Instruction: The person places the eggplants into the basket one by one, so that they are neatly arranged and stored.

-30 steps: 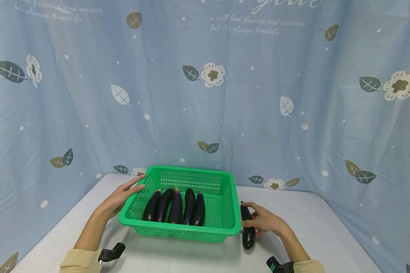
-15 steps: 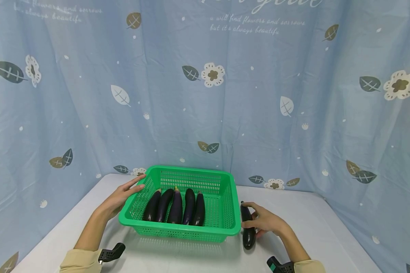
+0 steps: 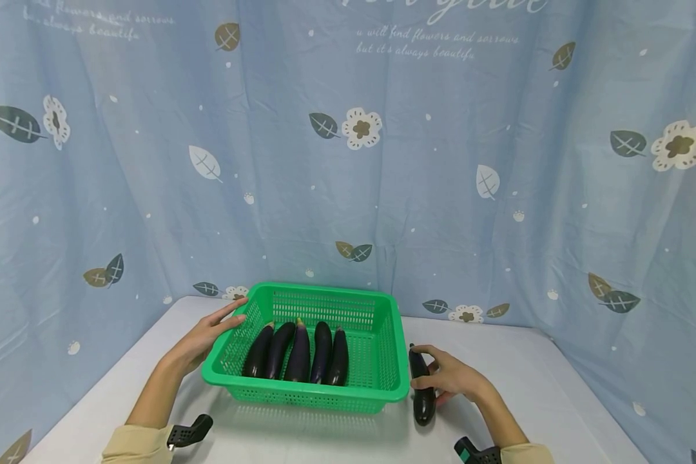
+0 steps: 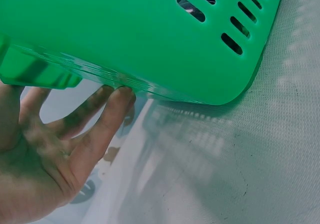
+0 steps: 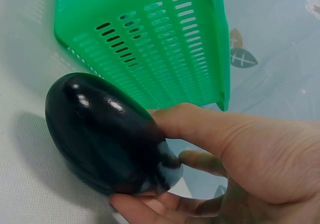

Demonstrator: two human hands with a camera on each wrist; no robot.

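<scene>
A green plastic basket (image 3: 301, 394) stands on the table with several dark purple eggplants (image 3: 298, 353) lying side by side inside. My left hand (image 3: 200, 338) touches the basket's left side, its fingers fairly straight along the rim; in the left wrist view, fingertips (image 4: 119, 93) meet the green plastic. Right of the basket, my right hand (image 3: 449, 374) grips another eggplant (image 3: 423, 406) between thumb and fingers. The right wrist view shows this eggplant's glossy rounded end (image 5: 100, 129) close up, with the basket wall behind it. Whether it rests on the table is hard to tell.
A white cloth covers the table (image 3: 301, 438). Behind it hangs a blue curtain (image 3: 290, 212) printed with leaves and flowers. Each wrist wears a black camera mount, such as the left one (image 3: 190, 430).
</scene>
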